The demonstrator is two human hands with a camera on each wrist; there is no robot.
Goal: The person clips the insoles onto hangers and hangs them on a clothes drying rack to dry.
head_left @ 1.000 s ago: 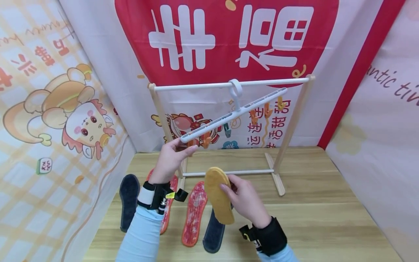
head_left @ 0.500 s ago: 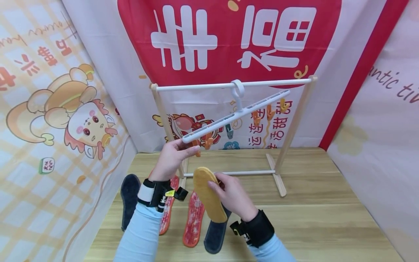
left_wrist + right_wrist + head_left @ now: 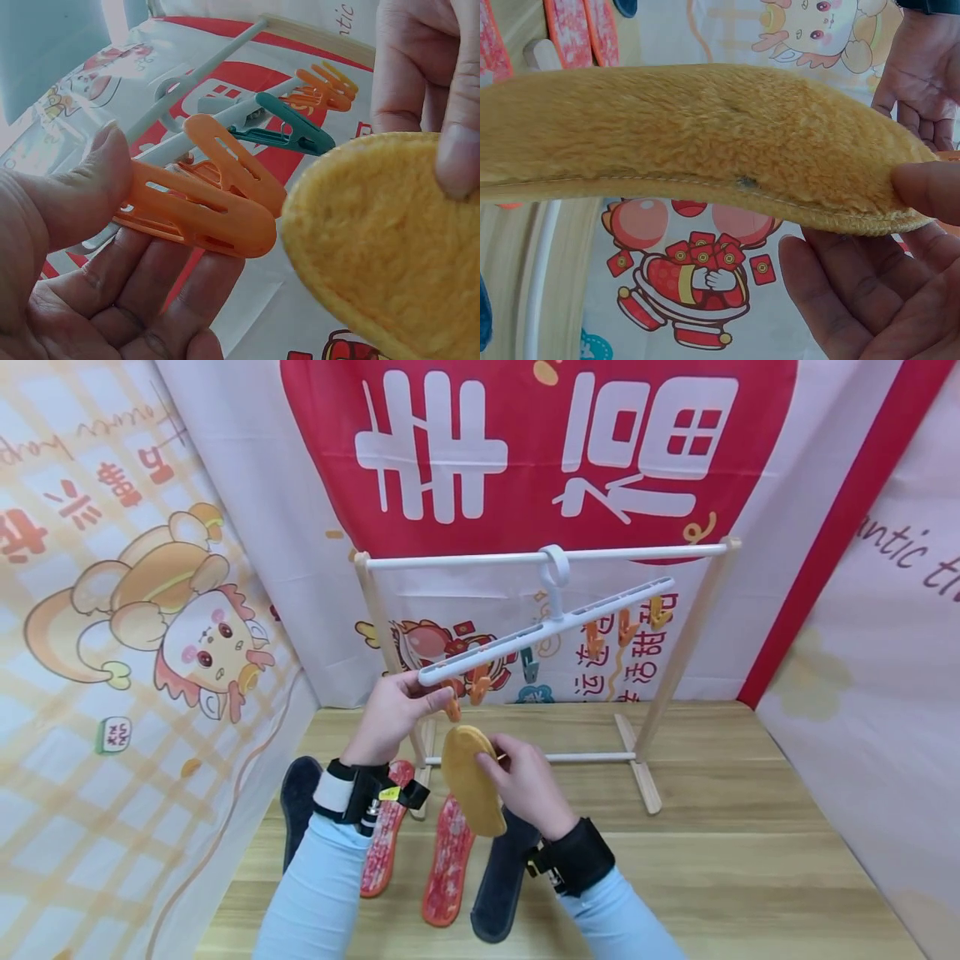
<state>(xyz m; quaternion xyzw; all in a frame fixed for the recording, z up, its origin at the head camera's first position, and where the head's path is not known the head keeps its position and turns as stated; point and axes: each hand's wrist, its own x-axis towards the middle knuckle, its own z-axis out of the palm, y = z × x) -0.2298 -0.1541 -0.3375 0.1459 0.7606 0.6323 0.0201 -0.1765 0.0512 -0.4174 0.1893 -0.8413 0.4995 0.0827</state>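
My left hand (image 3: 382,718) is at the lower left end of a tilted white clip hanger (image 3: 495,652). In the left wrist view, its thumb and fingers pinch an orange clothespin (image 3: 202,214) on that end. A fuzzy yellow insole (image 3: 471,785) is pinched near its upper part by my right hand (image 3: 531,783), thumb on the near face. The insole's rounded end lies close beside the clothespin's tip; whether they touch I cannot tell. Another orange clothespin (image 3: 480,685), a green clothespin (image 3: 529,665) and several more hang along the hanger.
The hanger hooks over the top bar (image 3: 465,561) of a wooden-legged rack. On the wooden table (image 3: 720,852) lie two red patterned insoles, one (image 3: 450,868) nearer the middle, and two dark insoles, one (image 3: 498,893) below my right hand. Printed cloth (image 3: 862,652) lines the sides.
My right hand has brought the yellow insole leftward and up, closer to the left hand. The hanger tilts a little less. My left hand stays at its end.
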